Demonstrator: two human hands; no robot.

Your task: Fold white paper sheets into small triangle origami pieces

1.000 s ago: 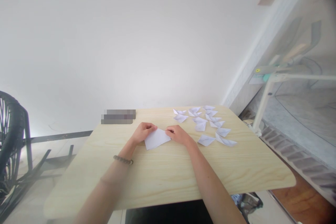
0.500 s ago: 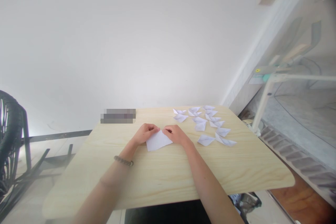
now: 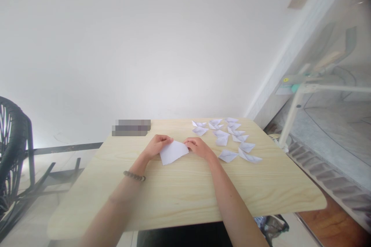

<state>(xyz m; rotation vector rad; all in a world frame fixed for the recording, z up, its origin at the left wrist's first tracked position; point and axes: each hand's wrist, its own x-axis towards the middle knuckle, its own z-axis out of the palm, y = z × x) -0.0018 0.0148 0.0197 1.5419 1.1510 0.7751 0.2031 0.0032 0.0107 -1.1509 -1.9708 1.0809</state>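
A white sheet of paper [image 3: 173, 153] lies low over the wooden table between my hands, its lower edge slanting. My left hand [image 3: 158, 146] pinches its upper left side, thumb on top. At the right corner, my right hand [image 3: 198, 147] has its fingers closed on the paper's edge. A dark beaded bracelet [image 3: 135, 176] circles my left wrist. To the right of my right hand are several folded white paper boats [image 3: 228, 156], spread in loose rows toward the table's back edge.
The pale wooden table [image 3: 179, 200] stands against a white wall. A blurred-out dark item [image 3: 131, 127] is at its back left. A black woven chair [image 3: 14, 154] is on the left, a white metal frame [image 3: 292, 115] on the right. A plastic bag [image 3: 274, 225] shows below the front edge.
My right hand has slid right along the paper's top to its right corner, so the hands are farther apart and more of the paper shows. My left hand has shifted slightly left.
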